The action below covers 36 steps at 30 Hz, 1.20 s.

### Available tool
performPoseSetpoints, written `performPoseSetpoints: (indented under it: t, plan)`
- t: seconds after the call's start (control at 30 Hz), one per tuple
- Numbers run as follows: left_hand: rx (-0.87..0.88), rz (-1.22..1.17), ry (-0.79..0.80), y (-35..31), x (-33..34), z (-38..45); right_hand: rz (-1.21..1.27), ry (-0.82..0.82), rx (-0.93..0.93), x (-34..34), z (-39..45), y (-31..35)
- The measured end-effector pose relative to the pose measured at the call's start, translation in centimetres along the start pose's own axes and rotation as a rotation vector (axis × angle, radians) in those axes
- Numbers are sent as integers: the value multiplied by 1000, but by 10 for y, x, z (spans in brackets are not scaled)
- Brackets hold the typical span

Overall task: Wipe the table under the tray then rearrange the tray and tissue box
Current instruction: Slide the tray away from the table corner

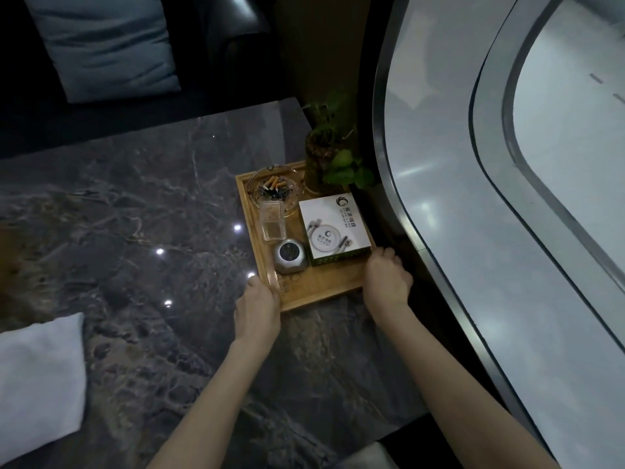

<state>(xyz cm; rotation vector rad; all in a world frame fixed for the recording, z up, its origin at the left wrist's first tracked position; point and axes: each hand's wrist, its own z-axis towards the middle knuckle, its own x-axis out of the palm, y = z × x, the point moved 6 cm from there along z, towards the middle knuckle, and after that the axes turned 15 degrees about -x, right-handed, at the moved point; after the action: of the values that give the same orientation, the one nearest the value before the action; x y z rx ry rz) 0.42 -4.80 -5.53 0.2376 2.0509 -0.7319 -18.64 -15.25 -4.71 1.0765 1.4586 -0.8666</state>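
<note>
"Where was the tray point(321, 287)?"

"It was set at the table's point(135, 214) far right corner. Its near left corner was gripped by the left hand point(258, 308), its near right corner by the right hand point(387, 277). Its long side was pointed away from the person."

"What was kept on it?"

"An ashtray point(275, 189), a clear case point(272, 221), a small silver thing point(291, 258), a tissue box point(333, 228) and a plant point(333, 160). A white cloth point(37, 377) was left far to the left. A curved wall point(439, 198) was close on the right, so a pull toward the person was probably needed."

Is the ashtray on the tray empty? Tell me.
No: the glass ashtray at the far end of the wooden tray holds several cigarette butts and dark ash.
</note>
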Motion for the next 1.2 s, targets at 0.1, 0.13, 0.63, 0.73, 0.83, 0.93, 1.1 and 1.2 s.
performPoseSetpoints:
  t: [0.1, 0.13, 0.63, 0.73, 0.83, 0.93, 1.1, 1.2]
  plan:
    - [-25, -75, 4, 2, -7, 3, 132, -23, -5, 0, 2, -2]
    - [-40, -120, 11, 3, -9, 5, 188, -31, -9, 0, 4, -3]
    - [-249, -357, 95, 10, -2, 43, 861, -72, 171, 17, 31, -10]
    - [-180, -338, 16, 5, -5, 42, 697, -103, 142, 14, 31, -9]
    - [-152, -335, -19, 9, -9, 42, 649, -167, 104, 10, 28, -4]
    - [-104, -381, -36, 20, -19, 39, 636, -235, 59, 3, 23, 8]
    - [-81, -455, -96, 42, -51, 40, 625, -338, -14, -14, 14, 42]
    - [-57, -482, -147, 59, -73, 42, 640, -360, -55, -23, 8, 67]
